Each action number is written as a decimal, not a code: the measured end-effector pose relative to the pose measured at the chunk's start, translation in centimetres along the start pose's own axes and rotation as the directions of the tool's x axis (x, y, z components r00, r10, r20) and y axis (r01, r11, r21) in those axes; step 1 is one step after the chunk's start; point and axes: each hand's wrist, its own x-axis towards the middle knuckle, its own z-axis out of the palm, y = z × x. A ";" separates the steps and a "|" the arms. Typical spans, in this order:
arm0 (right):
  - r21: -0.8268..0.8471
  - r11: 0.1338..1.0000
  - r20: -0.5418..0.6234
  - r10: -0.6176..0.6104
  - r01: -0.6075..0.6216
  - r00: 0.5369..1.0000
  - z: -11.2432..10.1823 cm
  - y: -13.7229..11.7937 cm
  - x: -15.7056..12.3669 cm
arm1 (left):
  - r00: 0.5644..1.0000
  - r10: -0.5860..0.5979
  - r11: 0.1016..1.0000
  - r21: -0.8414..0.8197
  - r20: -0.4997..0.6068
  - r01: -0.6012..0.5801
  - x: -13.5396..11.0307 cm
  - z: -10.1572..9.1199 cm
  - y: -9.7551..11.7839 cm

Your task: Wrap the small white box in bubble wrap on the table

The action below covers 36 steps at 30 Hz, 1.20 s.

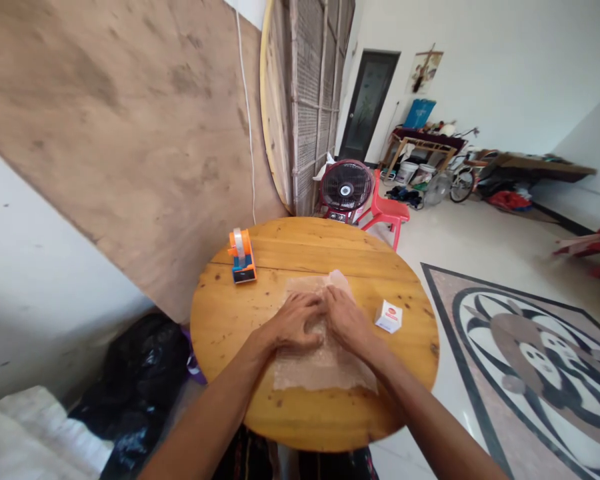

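Observation:
A translucent sheet of bubble wrap (325, 370) lies on the round wooden table, its far edge raised and crumpled. My left hand (299, 320) rests on the sheet, fingers stretched forward and thumb apart. Close beside it, my right hand (347, 320) has its fingers together on the wrap near the raised edge; its thumb is hidden. The two hands' fingertips nearly meet. Whatever may lie under them cannot be seen. To the right of my right hand stands a small white box (389, 317) with red print.
An orange and blue tape dispenser (243, 257) stands at the left of the wooden table (325, 420). Beyond the table are a fan (346, 189) and a red plastic chair (387, 208). A black plastic bag (135, 373) lies at the left, by a leaning wooden board (130, 120).

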 end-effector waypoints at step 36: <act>-0.016 0.965 -0.206 0.255 -0.263 0.945 2.0 3.3 -0.6 | 0.921 -0.390 0.845 0.397 -0.001 0.358 1.9 2.7 3.1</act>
